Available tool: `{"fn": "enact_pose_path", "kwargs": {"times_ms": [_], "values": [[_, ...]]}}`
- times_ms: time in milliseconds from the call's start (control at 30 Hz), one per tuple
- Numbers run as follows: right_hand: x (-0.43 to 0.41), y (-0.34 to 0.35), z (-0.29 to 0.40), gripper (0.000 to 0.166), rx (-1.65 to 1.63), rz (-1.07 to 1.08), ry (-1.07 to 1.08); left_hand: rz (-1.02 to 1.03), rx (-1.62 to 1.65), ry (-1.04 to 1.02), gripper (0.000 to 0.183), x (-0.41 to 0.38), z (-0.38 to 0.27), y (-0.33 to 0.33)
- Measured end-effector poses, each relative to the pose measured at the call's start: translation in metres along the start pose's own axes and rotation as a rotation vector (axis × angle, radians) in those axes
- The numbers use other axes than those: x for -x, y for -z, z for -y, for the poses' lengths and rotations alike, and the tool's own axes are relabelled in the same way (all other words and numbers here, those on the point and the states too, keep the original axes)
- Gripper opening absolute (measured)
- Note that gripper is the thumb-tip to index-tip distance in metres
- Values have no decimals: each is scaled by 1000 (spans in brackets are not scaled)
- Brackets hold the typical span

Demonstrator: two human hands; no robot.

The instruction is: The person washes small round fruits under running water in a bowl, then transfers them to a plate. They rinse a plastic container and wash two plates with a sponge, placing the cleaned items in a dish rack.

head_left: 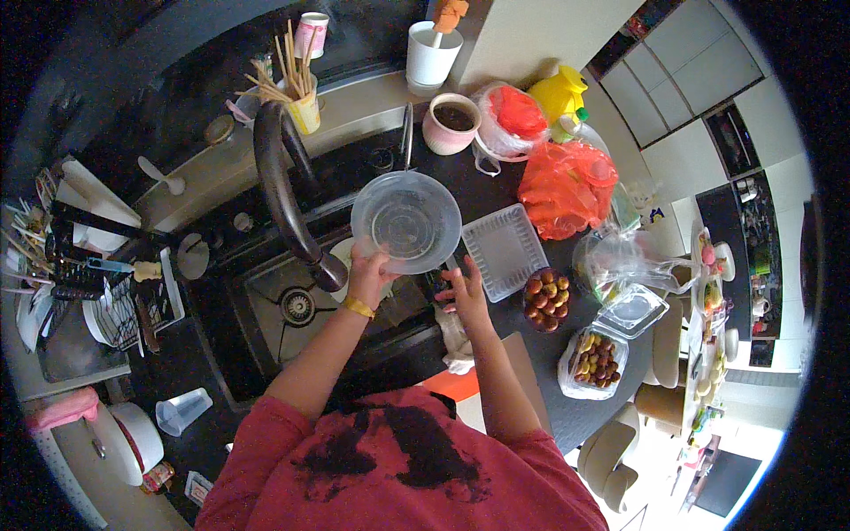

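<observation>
My left hand (372, 273) grips the lower rim of a round clear plastic bowl (406, 219), held over the right edge of the black sink (265, 332). Nothing shows inside the bowl. To its right, my right hand (467, 292) has its fingers spread and holds nothing. Close to these fingers lies a clear ribbed plastic tray (508, 251). Partly behind the dark curved faucet (272, 172) and my left hand is a pale round dish (342, 251) in the sink. A whitish cloth (457, 342) hangs at the sink's edge beneath my right wrist.
Reddish-brown jujube-like fruits (546, 299) fill a small container right of the tray. More sit in an open clamshell box (597, 358). Red plastic bags (568, 189) and a pink-white pot (451, 124) stand behind. At left are a dish rack (123, 312) and a plastic cup (184, 411).
</observation>
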State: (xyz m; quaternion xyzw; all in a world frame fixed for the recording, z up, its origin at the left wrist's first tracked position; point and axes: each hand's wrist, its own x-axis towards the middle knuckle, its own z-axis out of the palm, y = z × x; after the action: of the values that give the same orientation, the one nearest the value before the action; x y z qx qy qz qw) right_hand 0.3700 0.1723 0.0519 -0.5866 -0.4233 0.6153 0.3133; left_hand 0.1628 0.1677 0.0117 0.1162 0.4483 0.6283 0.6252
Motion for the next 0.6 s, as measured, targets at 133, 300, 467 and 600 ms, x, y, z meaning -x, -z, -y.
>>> {"fn": "enact_pose_path", "kwargs": {"times_ms": [133, 300, 467, 600], "values": [[-10, -14, 21, 72, -234, 22, -89, -18, 24, 35, 60, 4, 3, -4], [-19, -25, 23, 70, -252, 75, -88, 37, 28, 44, 56, 8, 10, -4], [-23, -28, 15, 65, -245, -4, -45, 61, 13, 60, 54, 11, 14, -3], [-25, -29, 12, 65, -256, -24, -10, 50, 59, 66, 52, 12, 13, -5]]}}
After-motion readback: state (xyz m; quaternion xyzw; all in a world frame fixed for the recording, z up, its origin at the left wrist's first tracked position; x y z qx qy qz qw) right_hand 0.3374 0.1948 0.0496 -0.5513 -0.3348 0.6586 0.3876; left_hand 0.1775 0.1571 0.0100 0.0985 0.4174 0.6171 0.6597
